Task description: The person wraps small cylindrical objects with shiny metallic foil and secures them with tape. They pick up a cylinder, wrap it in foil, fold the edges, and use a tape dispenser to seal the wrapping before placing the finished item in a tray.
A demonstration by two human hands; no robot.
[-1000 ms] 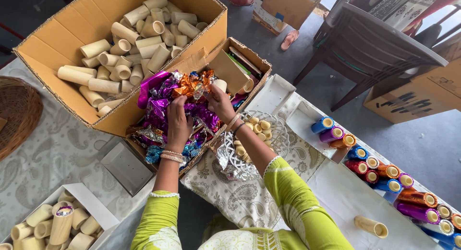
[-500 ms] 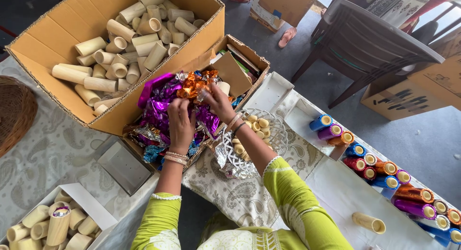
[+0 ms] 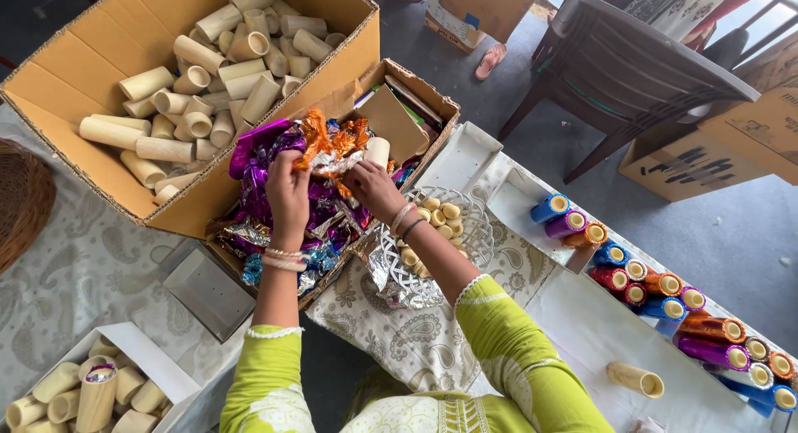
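With a row of wrapped tubes [image 3: 665, 292] done and bare tubes [image 3: 208, 92] waiting, my left hand [image 3: 287, 188] and right hand [image 3: 371, 188] pinch an orange foil [image 3: 328, 146].

wicker basket [image 3: 25, 202]: cut off left | foil heap [image 3: 283, 225]: partly hidden by hands

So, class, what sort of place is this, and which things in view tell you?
Probably a small home craft workshop: a large carton of plain cardboard tubes, a box of shiny foil wrappers that both hands pick through, and rows of foil-wrapped tubes on white trays.
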